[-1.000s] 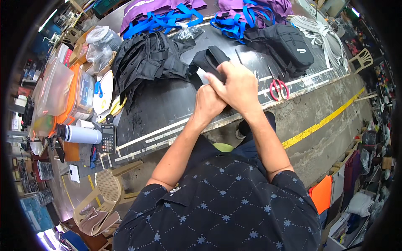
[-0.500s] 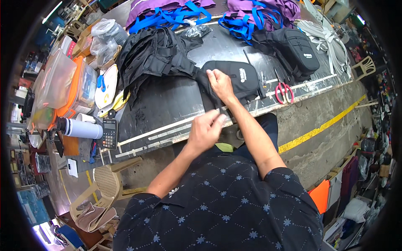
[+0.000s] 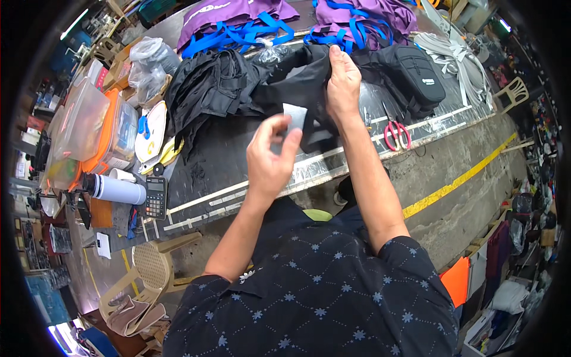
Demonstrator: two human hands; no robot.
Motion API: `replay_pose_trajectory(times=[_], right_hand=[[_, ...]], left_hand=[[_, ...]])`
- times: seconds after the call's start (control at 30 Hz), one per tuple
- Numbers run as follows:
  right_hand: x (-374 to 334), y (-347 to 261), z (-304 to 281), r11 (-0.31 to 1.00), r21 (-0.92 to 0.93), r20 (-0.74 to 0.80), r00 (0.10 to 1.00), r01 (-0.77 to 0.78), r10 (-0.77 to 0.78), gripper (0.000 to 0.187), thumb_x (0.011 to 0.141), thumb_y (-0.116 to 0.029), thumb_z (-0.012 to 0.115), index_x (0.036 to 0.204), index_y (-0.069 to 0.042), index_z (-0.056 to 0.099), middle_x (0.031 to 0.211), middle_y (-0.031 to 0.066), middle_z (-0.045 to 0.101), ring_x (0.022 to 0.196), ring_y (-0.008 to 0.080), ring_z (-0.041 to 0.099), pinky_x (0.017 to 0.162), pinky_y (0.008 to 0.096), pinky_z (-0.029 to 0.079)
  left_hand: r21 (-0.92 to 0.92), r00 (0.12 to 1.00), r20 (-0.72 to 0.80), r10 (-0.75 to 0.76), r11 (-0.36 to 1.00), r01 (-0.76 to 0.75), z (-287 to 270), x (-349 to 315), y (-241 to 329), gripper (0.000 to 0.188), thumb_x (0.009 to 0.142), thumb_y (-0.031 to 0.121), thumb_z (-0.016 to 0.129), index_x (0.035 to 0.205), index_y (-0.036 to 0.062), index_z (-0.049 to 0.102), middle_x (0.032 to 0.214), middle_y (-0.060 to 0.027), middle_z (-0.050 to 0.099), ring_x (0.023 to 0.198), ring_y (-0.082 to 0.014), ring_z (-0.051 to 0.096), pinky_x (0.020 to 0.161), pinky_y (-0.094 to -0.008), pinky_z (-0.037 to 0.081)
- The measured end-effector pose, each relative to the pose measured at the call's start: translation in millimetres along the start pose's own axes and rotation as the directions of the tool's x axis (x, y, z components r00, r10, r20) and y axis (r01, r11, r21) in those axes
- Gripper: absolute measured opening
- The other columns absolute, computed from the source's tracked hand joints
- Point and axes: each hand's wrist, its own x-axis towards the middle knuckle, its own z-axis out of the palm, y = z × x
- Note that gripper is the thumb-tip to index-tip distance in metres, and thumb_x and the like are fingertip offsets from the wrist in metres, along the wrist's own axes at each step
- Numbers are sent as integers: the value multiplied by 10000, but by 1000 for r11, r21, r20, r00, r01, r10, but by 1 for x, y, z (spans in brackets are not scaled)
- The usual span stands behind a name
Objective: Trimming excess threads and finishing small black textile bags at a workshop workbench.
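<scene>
In front of me a black bag (image 3: 314,77) is lifted off the worktable, its lower part smeared by motion. My right hand (image 3: 345,83) is closed on its upper right edge, thumb up. Lower and to the left is my left hand (image 3: 270,157), fingers curled and thumb apart, with nothing seen between them. Right by its fingertips shows a small pale grey rectangular piece (image 3: 297,116) against the black cloth. Whether that piece is attached to the bag, I cannot tell.
Black bags (image 3: 214,89) are heaped at left; another black bag (image 3: 419,77) lies at right near red-handled scissors (image 3: 397,135). Purple cloth (image 3: 238,18) with blue straps lies behind. A calculator (image 3: 156,197), a pale bottle (image 3: 122,189) and plastic boxes (image 3: 77,125) stand left.
The black bag, lying flat earlier, has been raised and turned, hiding its printed front. My right hand has gone up and away with it. My left hand has moved left and up, its fingers opening.
</scene>
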Motion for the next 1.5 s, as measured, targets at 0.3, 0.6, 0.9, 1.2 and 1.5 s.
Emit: replay_pose_trajectory(times=[0.3, 0.6, 0.9, 1.2, 1.5], right_hand=[[-75, -4, -75, 938, -319, 140, 972, -137, 190, 280, 1078, -290, 603, 1052, -21, 673, 793, 69, 687, 710, 173, 670, 673, 305, 527], [-114, -1, -174, 341, -940, 20, 1000, 26, -20, 304, 1009, -295, 682, 940, 0, 699, 837, 134, 698, 729, 268, 661, 680, 375, 511], [-89, 54, -104, 124, -992, 37, 977, 11, 211, 484, 922, -449, 685, 1166, -31, 700, 1098, 232, 738, 1067, 448, 696, 955, 518, 534], [-96, 54, -152, 219, -973, -27, 974, -77, 226, 328, 933, -270, 564, 1014, 12, 711, 1020, 259, 723, 973, 441, 704, 891, 529, 543], [-106, 52, -141, 276, -956, 83, 995, 96, -57, 317, 962, -318, 715, 1096, -33, 687, 1018, 175, 703, 945, 375, 690, 808, 444, 544]], left_hand=[[-409, 980, -198, 17, 907, -98, -9, 70, 10, 63, 1028, 46, 665, 985, 6, 689, 971, -4, 711, 847, -29, 590, 767, -191, 476], [-218, 993, -106, -60, 975, 36, -24, 57, -12, 266, 987, 116, 753, 776, 62, 600, 719, 113, 486, 619, 24, 337, 539, -180, 242], [-366, 994, -3, -108, 925, 99, -1, 55, 10, 115, 1054, 91, 632, 1017, -6, 683, 901, 57, 644, 792, -7, 513, 704, -188, 409], [-559, 877, 280, -390, 676, 479, -37, 67, 3, 248, 1079, 203, 592, 1177, -8, 678, 1114, -83, 735, 954, -128, 686, 887, -276, 535], [-618, 946, 78, -316, 729, 295, -53, 70, -16, 221, 1073, 180, 585, 1149, -20, 643, 1115, -209, 740, 984, -262, 729, 910, -396, 599]])
